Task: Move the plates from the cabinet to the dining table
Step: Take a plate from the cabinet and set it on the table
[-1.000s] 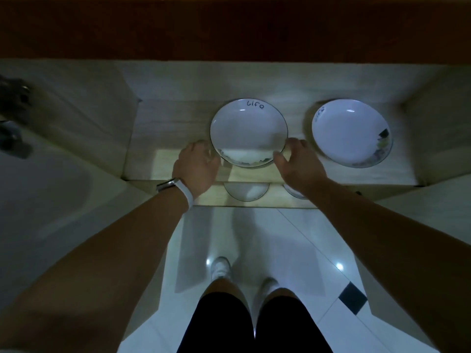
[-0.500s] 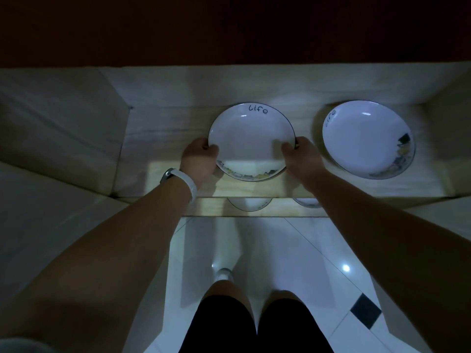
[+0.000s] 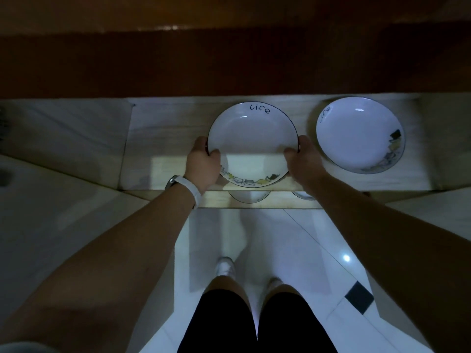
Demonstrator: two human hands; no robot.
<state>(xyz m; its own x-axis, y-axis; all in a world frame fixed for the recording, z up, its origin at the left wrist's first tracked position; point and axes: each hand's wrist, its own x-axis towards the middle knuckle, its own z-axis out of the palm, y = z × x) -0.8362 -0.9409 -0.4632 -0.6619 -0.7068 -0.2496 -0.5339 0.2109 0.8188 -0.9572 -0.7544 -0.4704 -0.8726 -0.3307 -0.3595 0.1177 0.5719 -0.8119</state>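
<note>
A white plate (image 3: 251, 138) with a dark rim, the word "life" and a cartoon strip along its near edge sits in the middle of the pale wooden cabinet shelf (image 3: 168, 138). My left hand (image 3: 202, 160) grips its left rim with the thumb over the edge. My right hand (image 3: 304, 159) grips its right rim the same way. A second white plate (image 3: 359, 133) of the same pattern lies on the shelf to the right, untouched.
Below the shelf's front edge, rims of two more dishes (image 3: 249, 197) (image 3: 303, 196) peek out from a lower level. Cabinet side walls (image 3: 63, 138) close in left and right. A dark wooden top (image 3: 229, 59) lies above. A glossy white tile floor (image 3: 305, 250) is below.
Both hands have closed on the middle plate's rims, thumbs now over the edge. The plate sits slightly nearer the shelf's front edge.
</note>
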